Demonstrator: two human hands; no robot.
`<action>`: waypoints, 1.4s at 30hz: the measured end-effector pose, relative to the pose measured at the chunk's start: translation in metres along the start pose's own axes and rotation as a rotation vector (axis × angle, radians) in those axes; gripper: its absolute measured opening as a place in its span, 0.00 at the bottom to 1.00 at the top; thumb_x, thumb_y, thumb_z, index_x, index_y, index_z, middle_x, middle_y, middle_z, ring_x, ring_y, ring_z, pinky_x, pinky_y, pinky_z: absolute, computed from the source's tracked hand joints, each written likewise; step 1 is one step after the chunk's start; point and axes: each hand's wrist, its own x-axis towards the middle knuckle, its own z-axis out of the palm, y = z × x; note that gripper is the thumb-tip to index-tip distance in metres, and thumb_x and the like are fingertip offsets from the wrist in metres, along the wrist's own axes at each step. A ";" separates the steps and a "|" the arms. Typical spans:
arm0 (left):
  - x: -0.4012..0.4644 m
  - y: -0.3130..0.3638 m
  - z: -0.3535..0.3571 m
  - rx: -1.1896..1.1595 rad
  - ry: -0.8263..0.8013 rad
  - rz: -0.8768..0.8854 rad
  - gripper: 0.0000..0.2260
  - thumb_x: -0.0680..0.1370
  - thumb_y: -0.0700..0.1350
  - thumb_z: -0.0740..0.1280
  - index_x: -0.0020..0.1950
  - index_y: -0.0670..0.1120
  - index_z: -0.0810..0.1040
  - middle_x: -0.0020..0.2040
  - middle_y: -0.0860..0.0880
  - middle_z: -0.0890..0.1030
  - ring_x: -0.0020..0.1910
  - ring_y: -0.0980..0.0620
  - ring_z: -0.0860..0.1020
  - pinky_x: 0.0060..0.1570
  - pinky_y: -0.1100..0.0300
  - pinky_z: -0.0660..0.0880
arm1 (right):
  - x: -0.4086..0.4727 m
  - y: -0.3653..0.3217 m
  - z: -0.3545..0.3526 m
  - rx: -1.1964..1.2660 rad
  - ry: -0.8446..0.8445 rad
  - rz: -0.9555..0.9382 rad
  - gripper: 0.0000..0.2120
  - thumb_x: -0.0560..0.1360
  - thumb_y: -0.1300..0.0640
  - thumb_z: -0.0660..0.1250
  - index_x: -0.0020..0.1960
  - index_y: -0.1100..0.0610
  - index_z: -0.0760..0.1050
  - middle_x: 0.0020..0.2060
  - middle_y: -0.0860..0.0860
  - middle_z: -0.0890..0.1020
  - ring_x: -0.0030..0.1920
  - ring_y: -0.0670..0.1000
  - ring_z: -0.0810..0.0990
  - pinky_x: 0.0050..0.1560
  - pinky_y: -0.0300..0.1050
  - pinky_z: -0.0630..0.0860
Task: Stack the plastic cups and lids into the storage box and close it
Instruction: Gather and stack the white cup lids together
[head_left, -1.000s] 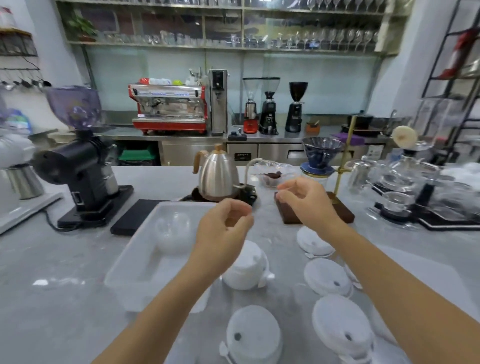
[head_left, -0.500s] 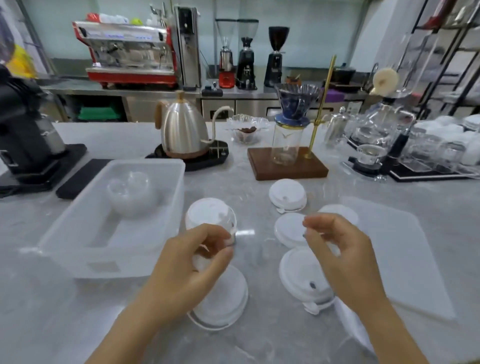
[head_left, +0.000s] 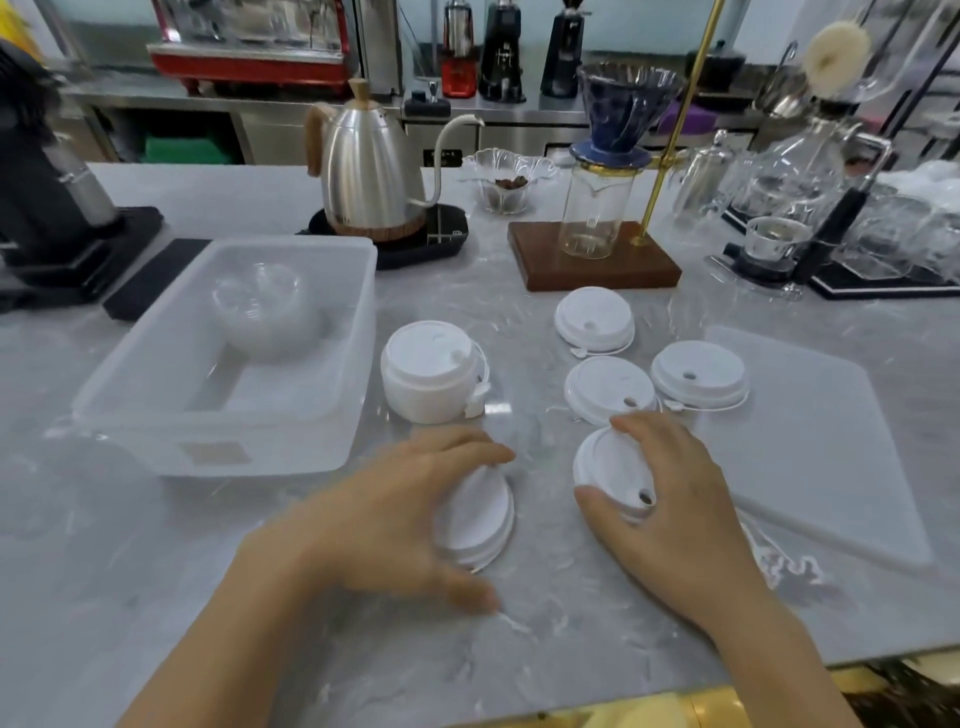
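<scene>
White lids (head_left: 480, 514) tilt in the left hand (head_left: 395, 514); right hand (head_left: 670, 499) grips another beside the box (head_left: 332, 291): either may slip.

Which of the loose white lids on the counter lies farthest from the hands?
The lid nearest the wooden stand, at the back of the group. The other two free lids lie closer to the right hand.

The grey marbled surface (head_left: 156, 597) carries the box (head_left: 332, 436), open and translucent. Right of the box stands a lid stack (head_left: 428, 374), and farther right lie three single lids (head_left: 595, 317) (head_left: 609, 388) (head_left: 698, 375). Right of those lies a flat translucent sheet (head_left: 821, 447) (possibly the box's cover). Behind the box stand a kettle (head_left: 369, 171), a wooden stand (head_left: 595, 262) and a grinder (head_left: 47, 192).
</scene>
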 end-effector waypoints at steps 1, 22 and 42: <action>0.001 -0.001 0.000 -0.010 0.024 0.008 0.46 0.63 0.71 0.76 0.78 0.64 0.64 0.72 0.74 0.62 0.73 0.75 0.57 0.65 0.83 0.52 | 0.000 0.001 0.001 -0.003 -0.007 0.003 0.28 0.68 0.51 0.78 0.65 0.52 0.74 0.63 0.46 0.76 0.62 0.48 0.73 0.55 0.21 0.63; 0.032 0.020 0.002 -0.629 0.459 -0.238 0.21 0.61 0.58 0.84 0.46 0.52 0.82 0.44 0.54 0.85 0.42 0.62 0.82 0.41 0.70 0.77 | 0.032 -0.028 -0.017 0.589 0.138 -0.044 0.22 0.65 0.39 0.72 0.57 0.40 0.77 0.55 0.36 0.82 0.59 0.42 0.80 0.56 0.37 0.76; 0.064 0.024 -0.019 -1.811 0.358 -0.205 0.25 0.76 0.43 0.69 0.73 0.36 0.74 0.69 0.32 0.78 0.62 0.37 0.80 0.57 0.43 0.82 | 0.096 -0.053 0.014 0.772 0.188 -0.323 0.21 0.71 0.47 0.70 0.62 0.52 0.74 0.58 0.45 0.80 0.60 0.46 0.80 0.58 0.41 0.77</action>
